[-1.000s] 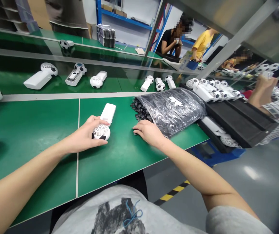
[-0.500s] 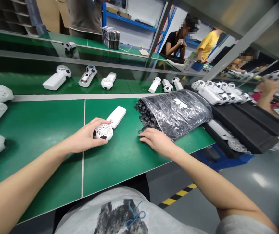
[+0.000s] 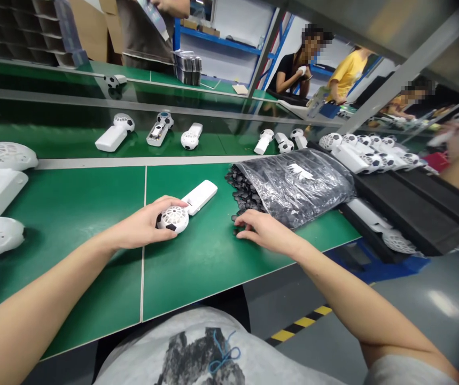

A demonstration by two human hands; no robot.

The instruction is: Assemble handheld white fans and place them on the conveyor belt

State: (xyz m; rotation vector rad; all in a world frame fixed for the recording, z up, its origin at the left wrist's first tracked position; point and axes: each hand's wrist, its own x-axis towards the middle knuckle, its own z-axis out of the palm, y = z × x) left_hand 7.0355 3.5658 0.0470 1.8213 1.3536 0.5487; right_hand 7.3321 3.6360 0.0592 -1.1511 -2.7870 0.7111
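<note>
My left hand is closed around the round, football-patterned head of a white handheld fan. The fan lies on the green worktable, its handle pointing away to the upper right. My right hand rests at the mouth of a clear plastic bag, thumb and fingers curved and apart. Small black pieces spill out of that bag, and a couple of them lie right at my right fingertips. Whether a fingertip touches one is too small to tell.
More white fan bodies stand at the left edge. Several football fans lie on the strip behind the table. Past the bag, a black tray has fans at its far end. Co-workers are across and at the right.
The view has shifted slightly, so most things sit farther right. My right thumb and fingers have spread a little at the loose black pieces. My left hand keeps its hold on the fan.
</note>
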